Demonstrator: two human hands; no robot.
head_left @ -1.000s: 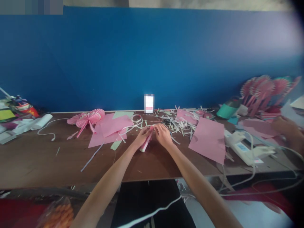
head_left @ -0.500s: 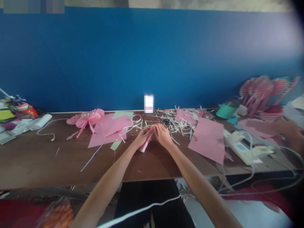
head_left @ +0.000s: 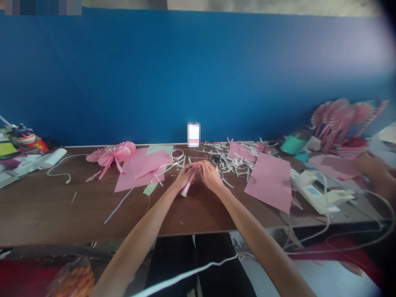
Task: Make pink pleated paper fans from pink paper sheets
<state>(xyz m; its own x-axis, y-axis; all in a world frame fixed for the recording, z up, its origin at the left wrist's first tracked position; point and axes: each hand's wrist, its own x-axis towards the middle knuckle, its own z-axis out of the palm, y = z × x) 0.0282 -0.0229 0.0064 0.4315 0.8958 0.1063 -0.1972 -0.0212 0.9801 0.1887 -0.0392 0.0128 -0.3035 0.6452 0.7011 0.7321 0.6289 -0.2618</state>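
So both hands are busy at the middle of the brown table (head_left: 68,214). The folded pink-and-white paper strip (head_left: 186,189) sits between them, slanting, near end pointing a bit left. Left hand (head_left: 184,176) has it gripped around the far part, and the right hand (head_left: 210,174) is bunched up at that far end, seemingly pinching it, though I can't tell exactly what those fingertips have.

My read: the step in hand is fiddly work on the strip's far end. Next move calls for a firm left grip so the folds don't spring open, plus small, precise right fingers. Pleated pink paper fans (head_left: 116,153) lie off to the left, white paper scraps (head_left: 236,163) beyond the right hand.
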